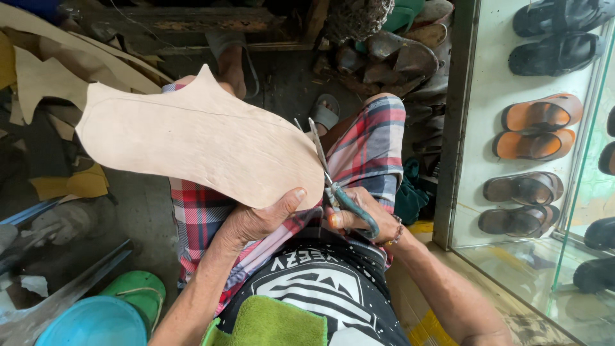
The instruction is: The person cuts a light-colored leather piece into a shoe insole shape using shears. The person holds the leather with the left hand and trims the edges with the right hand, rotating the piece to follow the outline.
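My left hand [259,221] grips the near edge of a big pale leather sheet [192,138], thumb on top, and the sheet stands out over my lap, above my checked cloth [371,144]. My right hand [362,218] is closed around the green handles of the scissors [330,182]; the blades are at the right edge of the sheet. I think the sheet is light and rather stiff, since it hardly sags, so holding near the cutting line seems best.
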